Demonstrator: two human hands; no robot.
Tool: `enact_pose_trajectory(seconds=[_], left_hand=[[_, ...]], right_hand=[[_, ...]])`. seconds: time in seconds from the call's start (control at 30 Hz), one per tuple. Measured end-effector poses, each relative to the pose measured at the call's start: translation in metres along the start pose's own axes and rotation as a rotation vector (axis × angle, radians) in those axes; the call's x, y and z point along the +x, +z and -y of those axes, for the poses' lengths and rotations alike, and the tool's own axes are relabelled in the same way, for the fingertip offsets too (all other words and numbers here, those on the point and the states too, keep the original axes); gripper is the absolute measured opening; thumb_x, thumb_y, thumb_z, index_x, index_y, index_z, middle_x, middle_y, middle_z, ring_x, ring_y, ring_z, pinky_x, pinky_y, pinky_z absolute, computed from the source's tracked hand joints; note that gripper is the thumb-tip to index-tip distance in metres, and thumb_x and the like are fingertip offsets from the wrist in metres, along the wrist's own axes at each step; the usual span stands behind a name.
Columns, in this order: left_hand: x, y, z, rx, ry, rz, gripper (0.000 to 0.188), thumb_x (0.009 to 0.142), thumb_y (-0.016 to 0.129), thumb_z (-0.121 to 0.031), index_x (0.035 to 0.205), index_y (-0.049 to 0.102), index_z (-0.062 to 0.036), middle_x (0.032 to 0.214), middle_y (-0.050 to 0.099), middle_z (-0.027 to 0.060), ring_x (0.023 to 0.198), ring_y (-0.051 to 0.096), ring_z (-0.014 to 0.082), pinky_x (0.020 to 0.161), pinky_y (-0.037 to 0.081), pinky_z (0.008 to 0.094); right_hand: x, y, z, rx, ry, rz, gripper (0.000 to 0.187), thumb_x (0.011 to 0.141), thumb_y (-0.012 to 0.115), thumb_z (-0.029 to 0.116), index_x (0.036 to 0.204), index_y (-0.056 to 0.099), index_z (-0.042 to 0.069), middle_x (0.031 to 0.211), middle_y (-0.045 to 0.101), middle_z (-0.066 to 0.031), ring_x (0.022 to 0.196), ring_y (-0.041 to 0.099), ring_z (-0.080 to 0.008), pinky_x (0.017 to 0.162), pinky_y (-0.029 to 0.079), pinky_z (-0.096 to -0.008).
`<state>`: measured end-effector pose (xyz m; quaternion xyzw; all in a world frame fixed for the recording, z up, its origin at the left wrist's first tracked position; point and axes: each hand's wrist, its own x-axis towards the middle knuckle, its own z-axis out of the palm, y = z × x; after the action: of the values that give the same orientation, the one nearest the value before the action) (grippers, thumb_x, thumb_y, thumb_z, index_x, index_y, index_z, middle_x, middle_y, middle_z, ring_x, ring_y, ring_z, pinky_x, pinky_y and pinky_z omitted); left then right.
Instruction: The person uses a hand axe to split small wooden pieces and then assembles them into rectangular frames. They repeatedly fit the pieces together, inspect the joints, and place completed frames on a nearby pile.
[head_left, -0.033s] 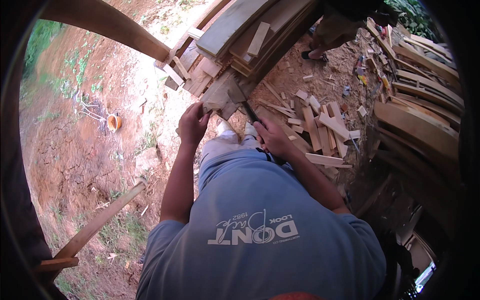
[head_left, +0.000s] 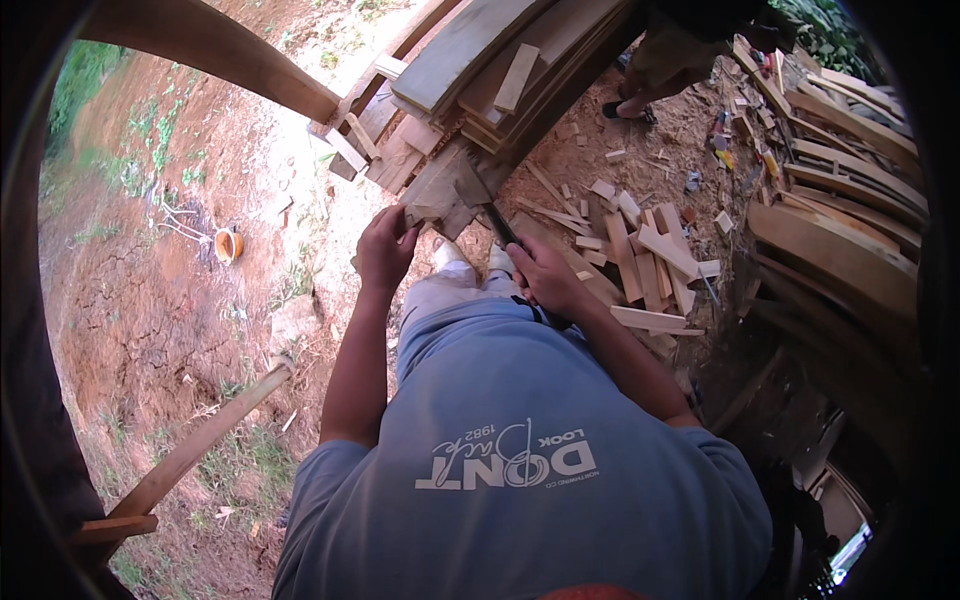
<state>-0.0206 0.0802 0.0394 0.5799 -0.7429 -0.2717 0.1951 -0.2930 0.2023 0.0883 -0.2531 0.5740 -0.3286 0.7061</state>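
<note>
My right hand (head_left: pixel 548 275) is closed round the dark handle of a machete-like blade (head_left: pixel 476 188), which points up and away to the left. The blade is over the end of a weathered wooden block (head_left: pixel 445 190). My left hand (head_left: pixel 384 250) is at the near left corner of this block, thumb and fingers pinched together. A small piece of wood (head_left: pixel 428 212) shows at the fingertips; the rest of it is hidden by the hand. Below the block, my light-coloured shoes (head_left: pixel 452 252) show on the ground.
Planks (head_left: pixel 470 50) lie stacked beyond the block. Offcuts (head_left: pixel 640 250) are heaped on the right, near curved boards (head_left: pixel 840 240). Another person's leg (head_left: pixel 655 85) is at the far right. An orange container (head_left: pixel 229 245) sits on the dirt at left; a slanting pole (head_left: pixel 205 450) is nearer.
</note>
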Motion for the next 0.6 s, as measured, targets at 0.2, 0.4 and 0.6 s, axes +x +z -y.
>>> enact_pose_trajectory(seconds=[0.2, 0.4, 0.6], left_hand=[[0.001, 0.003, -0.003, -0.025, 0.016, -0.015, 0.042, 0.084, 0.083, -0.011, 0.122, 0.071, -0.0023, 0.115, 0.074, 0.0182, 0.095, 0.075, 0.0343, 0.086, 0.06, 0.041], [0.0, 0.001, -0.01, -0.018, 0.047, -0.004, 0.041, 0.083, 0.083, -0.013, 0.117, 0.069, 0.0054, 0.104, 0.073, 0.0234, 0.094, 0.073, 0.0389, 0.086, 0.059, 0.0441], [0.0, -0.001, -0.015, 0.056, -0.076, 0.121, 0.027, 0.089, 0.077, -0.024, 0.093, 0.065, 0.0002, 0.091, 0.071, 0.024, 0.087, 0.07, 0.0441, 0.078, 0.057, 0.0512]], right_hand=[[0.0, -0.004, 0.0, -0.027, -0.021, 0.021, 0.04, 0.112, 0.055, 0.03, 0.14, 0.054, 0.001, 0.072, 0.053, 0.0023, 0.055, 0.049, -0.0062, 0.05, 0.041, -0.0265], [-0.003, 0.004, 0.022, -0.189, -0.007, 0.045, 0.029, 0.113, 0.055, 0.027, 0.129, 0.054, 0.002, 0.068, 0.05, 0.0027, 0.049, 0.046, -0.0057, 0.045, 0.038, -0.0239], [0.004, 0.013, 0.032, -0.212, -0.066, 0.088, 0.021, 0.113, 0.053, 0.026, 0.117, 0.054, 0.006, 0.068, 0.05, 0.0024, 0.049, 0.046, -0.007, 0.045, 0.038, -0.0254]])
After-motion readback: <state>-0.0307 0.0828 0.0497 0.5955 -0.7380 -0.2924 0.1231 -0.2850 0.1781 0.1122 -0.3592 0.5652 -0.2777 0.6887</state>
